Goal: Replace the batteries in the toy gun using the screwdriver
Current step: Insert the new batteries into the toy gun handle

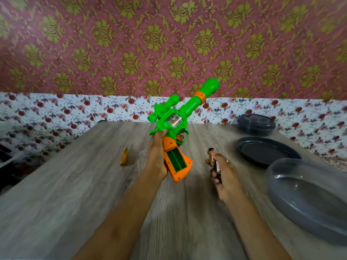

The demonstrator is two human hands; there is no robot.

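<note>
As left hand [157, 158] grips one toy gun [189, 107], right hand [226, 175] holds two batteries [211, 157].

One toy gun [187, 107], one yellow screwdriver [124, 157], two hands [156, 158] [225, 175], three grey dishes [256, 124] [266, 151] [308, 199] (the batteries [211, 156] are too blurry to count).

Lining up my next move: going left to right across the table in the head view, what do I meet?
Screwdriver → toy gun → batteries → grey plate.
</note>
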